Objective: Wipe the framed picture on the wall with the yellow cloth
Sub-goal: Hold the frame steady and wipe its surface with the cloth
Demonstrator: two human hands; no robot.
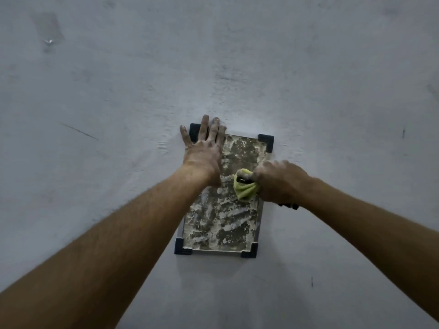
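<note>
A framed picture [221, 222] with dark corner pieces hangs on the grey wall, its glass smeared with whitish streaks and patches. My left hand [204, 150] lies flat with spread fingers over the frame's upper left corner, pressing on it. My right hand [278, 181] sits at the frame's right edge, about halfway up, closed around a bunched yellow cloth [244, 186]. The cloth touches the glass just left of that hand. A small dark object shows inside the cloth's folds.
The plain grey wall [118, 91] surrounds the frame on all sides, with faint scuffs and a thin scratch at the left. Both forearms reach in from the bottom corners.
</note>
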